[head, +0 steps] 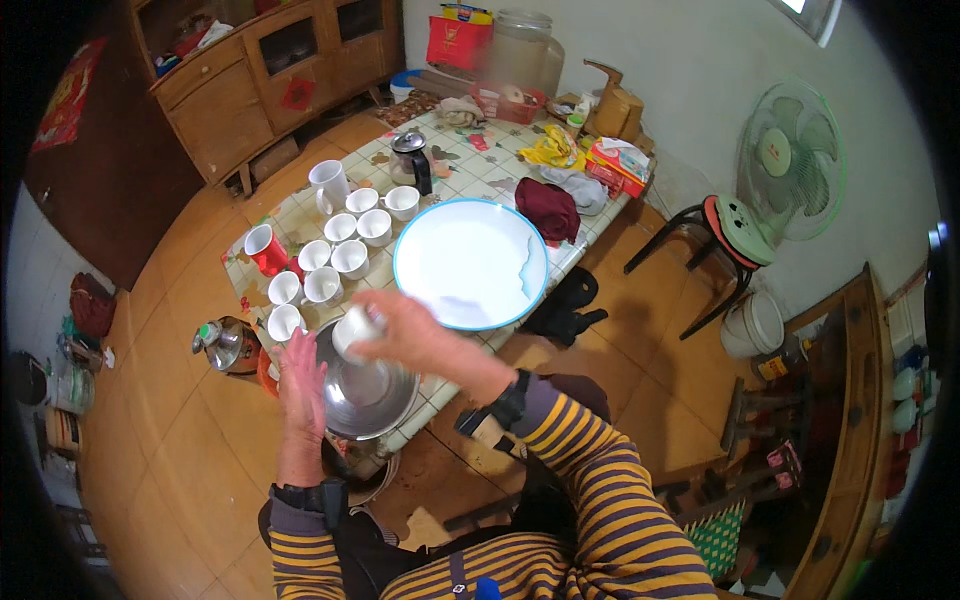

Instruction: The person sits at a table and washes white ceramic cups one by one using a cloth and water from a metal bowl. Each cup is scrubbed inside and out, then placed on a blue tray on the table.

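My right hand (405, 336) grips a white cup (352, 335) above a shiny metal basin (367, 401) at the near left corner of the table. At the basin's left side is my left hand (302, 375), fingers spread, next to a white cup (286, 322). Several more white cups (350, 258) stand in rows beyond the hands. A red mug (265, 250) and a tall white mug (329, 185) are beside them. Right of the cups lies a large white round tray (469, 262) with a blue rim. Blur hides some detail of the right fingers.
A glass teapot (410, 161) stands at the back of the tiled table (491, 161). Dark red cloth (547, 210), a yellow bag (555, 148) and a tissue box (618, 166) lie to the right. A large bottle (229, 345) is left of the table; a fan (791, 161) stands right.
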`<action>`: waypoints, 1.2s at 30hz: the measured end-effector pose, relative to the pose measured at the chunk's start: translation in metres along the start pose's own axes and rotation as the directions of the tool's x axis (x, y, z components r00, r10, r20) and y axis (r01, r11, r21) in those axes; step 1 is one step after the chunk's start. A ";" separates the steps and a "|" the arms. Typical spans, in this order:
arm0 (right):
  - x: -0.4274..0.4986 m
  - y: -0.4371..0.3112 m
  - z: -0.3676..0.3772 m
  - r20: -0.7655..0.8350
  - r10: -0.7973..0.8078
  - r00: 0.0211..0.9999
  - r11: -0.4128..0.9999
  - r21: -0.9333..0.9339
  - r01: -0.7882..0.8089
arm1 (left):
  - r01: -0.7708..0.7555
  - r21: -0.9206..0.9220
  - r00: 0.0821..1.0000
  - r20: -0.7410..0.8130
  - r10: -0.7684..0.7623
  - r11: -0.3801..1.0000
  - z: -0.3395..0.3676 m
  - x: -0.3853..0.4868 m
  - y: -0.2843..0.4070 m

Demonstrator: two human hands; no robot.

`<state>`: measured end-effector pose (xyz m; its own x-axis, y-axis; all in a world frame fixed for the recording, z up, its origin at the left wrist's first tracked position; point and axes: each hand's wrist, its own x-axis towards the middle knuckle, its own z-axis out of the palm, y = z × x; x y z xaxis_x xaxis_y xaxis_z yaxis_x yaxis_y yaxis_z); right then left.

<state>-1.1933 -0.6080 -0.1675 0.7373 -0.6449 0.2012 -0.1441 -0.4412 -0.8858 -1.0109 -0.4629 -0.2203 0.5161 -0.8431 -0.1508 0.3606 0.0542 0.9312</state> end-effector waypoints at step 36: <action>0.075 0.126 -0.122 -0.181 -0.233 0.955 0.640 -0.768 0.011 | 0.138 0.030 0.976 0.165 -0.141 0.990 0.018 -0.020 -0.003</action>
<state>-1.2368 -0.7876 -0.2133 0.6187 -0.6262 0.4744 -0.5915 -0.7688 -0.2433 -1.0362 -0.4557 -0.2136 0.3247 -0.9189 -0.2239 0.4046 -0.0790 0.9111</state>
